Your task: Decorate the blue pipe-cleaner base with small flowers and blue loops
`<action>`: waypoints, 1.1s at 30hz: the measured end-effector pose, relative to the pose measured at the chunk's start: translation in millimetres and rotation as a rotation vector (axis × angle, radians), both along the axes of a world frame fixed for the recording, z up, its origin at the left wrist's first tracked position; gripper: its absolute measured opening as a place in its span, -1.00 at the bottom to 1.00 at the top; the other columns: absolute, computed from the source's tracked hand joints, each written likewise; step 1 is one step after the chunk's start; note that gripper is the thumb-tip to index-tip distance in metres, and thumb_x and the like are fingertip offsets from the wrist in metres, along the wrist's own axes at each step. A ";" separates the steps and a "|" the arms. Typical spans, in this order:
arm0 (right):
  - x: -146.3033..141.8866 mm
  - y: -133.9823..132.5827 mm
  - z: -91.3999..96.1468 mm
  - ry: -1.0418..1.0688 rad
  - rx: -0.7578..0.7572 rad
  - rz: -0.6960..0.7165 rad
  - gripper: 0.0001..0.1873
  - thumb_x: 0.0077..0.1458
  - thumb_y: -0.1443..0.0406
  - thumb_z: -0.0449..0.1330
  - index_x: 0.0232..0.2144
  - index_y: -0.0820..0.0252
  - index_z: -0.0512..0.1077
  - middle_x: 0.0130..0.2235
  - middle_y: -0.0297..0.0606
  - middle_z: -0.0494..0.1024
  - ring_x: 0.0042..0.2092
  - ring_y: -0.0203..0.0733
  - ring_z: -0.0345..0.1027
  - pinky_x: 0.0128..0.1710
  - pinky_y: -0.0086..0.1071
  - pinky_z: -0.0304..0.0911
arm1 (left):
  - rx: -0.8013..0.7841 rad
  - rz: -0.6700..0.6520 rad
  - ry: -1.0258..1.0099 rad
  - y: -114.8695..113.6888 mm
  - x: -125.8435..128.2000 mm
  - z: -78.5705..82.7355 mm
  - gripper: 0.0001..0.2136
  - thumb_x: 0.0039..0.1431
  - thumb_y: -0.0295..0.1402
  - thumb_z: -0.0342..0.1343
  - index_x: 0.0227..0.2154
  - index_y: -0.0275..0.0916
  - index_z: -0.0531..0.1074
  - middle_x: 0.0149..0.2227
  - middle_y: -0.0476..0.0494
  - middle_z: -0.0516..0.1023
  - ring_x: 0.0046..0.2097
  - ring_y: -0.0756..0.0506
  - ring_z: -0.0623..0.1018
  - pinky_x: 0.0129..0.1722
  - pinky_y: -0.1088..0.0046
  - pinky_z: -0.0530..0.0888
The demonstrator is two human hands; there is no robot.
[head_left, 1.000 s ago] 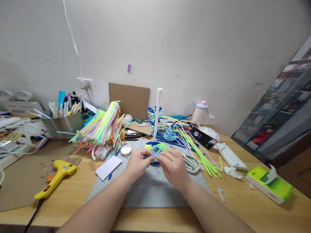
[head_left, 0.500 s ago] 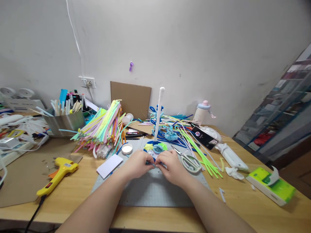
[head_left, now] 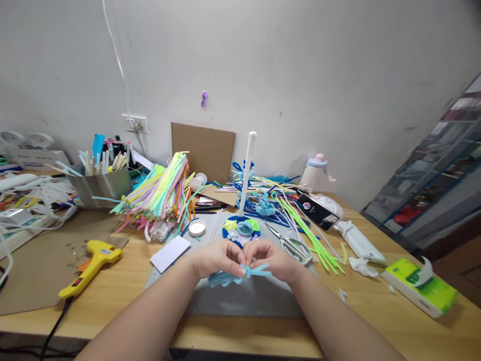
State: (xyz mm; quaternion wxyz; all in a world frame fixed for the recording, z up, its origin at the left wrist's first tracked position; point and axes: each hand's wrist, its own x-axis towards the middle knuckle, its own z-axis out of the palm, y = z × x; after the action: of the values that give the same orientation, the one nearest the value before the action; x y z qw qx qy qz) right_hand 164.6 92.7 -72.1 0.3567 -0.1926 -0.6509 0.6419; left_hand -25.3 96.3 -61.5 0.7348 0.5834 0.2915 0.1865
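My left hand (head_left: 218, 261) and my right hand (head_left: 273, 260) meet above the grey cutting mat (head_left: 240, 296), both pinched on a light blue pipe cleaner (head_left: 252, 271). Its free end sticks out to the right between my fingers, and a fuzzy blue coil of it hangs under my left hand. Just beyond my hands stands a blue round base (head_left: 240, 230) with yellow-green and blue fuzzy flowers and a white upright post (head_left: 247, 168).
A big bundle of pastel pipe cleaners (head_left: 160, 195) lies left of the base, loose green ones (head_left: 304, 225) and scissors (head_left: 291, 243) to the right. A yellow glue gun (head_left: 90, 265), white card (head_left: 170, 253), metal tool tin (head_left: 98, 185), phone (head_left: 315, 210) and green tissue pack (head_left: 419, 286) lie around.
My hands have come back from the blue base toward me and lifted, bringing the light blue pipe cleaner with them; its end now pokes out to the right.
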 end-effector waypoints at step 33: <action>-21.1 -5.9 -12.1 0.166 0.054 -0.451 -0.78 -0.17 0.21 0.31 -0.46 0.15 0.37 -0.49 -0.37 0.38 -0.44 -0.28 0.27 -0.40 -0.38 0.23 | -0.520 0.089 -0.509 -4.8 20.0 -10.0 -0.89 -0.10 -0.44 0.19 -0.53 -0.37 0.37 -0.61 0.04 0.19 -0.57 0.10 0.19 -0.46 0.51 0.14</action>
State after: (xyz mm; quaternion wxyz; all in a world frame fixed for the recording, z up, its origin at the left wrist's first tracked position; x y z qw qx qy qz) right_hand 143.5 86.7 -84.2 0.5482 -0.2702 -0.5767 0.5421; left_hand -5.3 91.5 -71.5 0.8987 0.2989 0.1621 0.2770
